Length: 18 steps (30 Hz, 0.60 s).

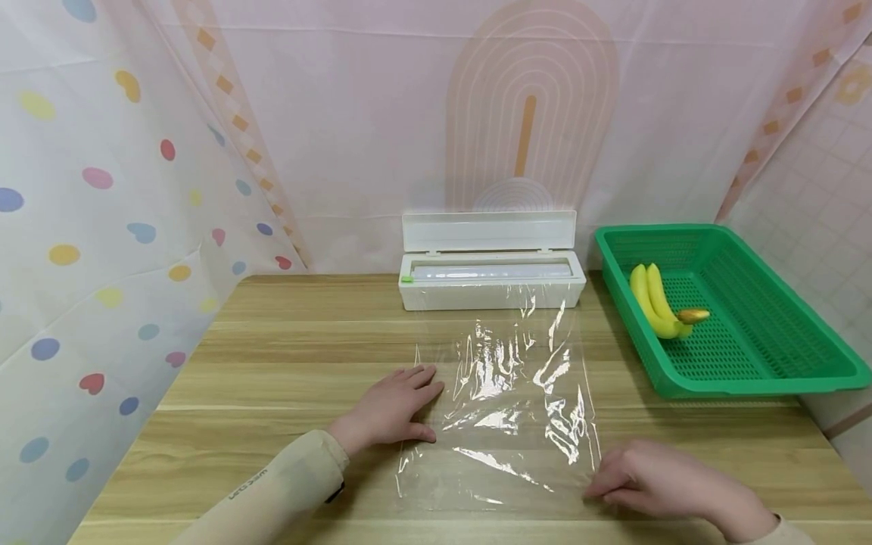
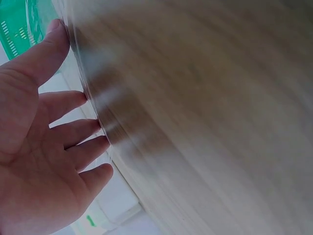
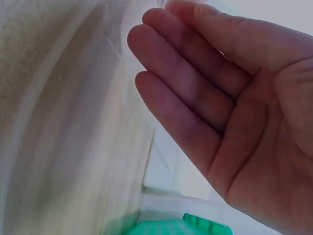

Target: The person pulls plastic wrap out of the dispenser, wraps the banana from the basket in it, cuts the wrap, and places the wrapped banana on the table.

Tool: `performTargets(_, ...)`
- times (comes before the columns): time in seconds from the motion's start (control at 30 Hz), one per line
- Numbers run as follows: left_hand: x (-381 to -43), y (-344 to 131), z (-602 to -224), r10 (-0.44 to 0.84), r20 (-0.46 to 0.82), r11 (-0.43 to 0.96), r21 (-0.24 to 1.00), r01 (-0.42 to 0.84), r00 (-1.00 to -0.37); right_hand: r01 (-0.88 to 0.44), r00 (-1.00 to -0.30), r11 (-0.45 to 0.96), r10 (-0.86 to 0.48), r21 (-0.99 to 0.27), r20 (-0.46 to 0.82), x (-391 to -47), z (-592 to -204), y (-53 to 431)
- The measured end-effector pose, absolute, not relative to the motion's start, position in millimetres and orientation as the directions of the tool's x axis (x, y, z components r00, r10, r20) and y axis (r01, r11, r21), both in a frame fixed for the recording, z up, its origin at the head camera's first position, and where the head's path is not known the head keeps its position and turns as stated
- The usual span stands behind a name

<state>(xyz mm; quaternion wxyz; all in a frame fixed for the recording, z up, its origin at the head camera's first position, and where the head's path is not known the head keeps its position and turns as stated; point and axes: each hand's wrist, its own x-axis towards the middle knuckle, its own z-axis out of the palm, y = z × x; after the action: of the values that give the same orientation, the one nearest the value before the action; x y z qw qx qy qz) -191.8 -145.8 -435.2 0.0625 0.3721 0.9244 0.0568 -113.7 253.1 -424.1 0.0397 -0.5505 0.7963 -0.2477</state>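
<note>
A sheet of clear plastic wrap [image 1: 500, 424] lies over the table, running toward me from a white wrap dispenser box [image 1: 492, 297] whose lid [image 1: 489, 231] stands up. At the sheet's left edge is my left hand [image 1: 395, 405], its spread fingertips touching the film or table there. In the left wrist view those fingers [image 2: 73, 132] are nearly straight and hold nothing. My right hand [image 1: 654, 481] pinches the sheet's near right corner. Thumb and index finger [image 3: 215, 14] meet at the top of the right wrist view; the film between them is hard to see.
To the right stands a green plastic basket [image 1: 763, 386] with bananas [image 1: 657, 303] inside. A small green piece [image 1: 406, 279] sits at the dispenser's left end. Behind the wooden table [image 1: 293, 363] hang a pink patterned curtain [image 1: 368, 136] and a dotted one [image 1: 123, 272].
</note>
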Motion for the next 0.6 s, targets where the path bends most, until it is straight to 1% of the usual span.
performTargets(0.13,-192,-146,-436,0.697,-0.068,0.715,0.149,0.683,-0.714,-0.832,-0.444,0.318,-0.873,-0.454,0.202,-114,-419,258)
performTargets(0.2,-193,-146,-437,0.696,-0.066,0.715,0.146,0.684,-0.715,-0.822,-0.484,0.367,-0.853,-0.436,0.194,-116,-415,262)
performTargets(0.3,-193,-146,-438,0.697,-0.064,0.715,0.139,0.685,-0.714,-0.824,-0.523,0.428,-0.827,-0.371,0.206,-119,-410,266)
performTargets(0.47,-194,-147,-438,0.701,-0.056,0.711,0.133,0.691,-0.711,-0.824,-0.551,0.468,-0.792,-0.318,0.262,-125,-405,272)
performTargets(0.6,-194,-147,-437,0.701,-0.056,0.711,0.136,0.69,-0.711,-0.805,-0.589,0.514,-0.751,-0.297,0.297,-128,-403,274)
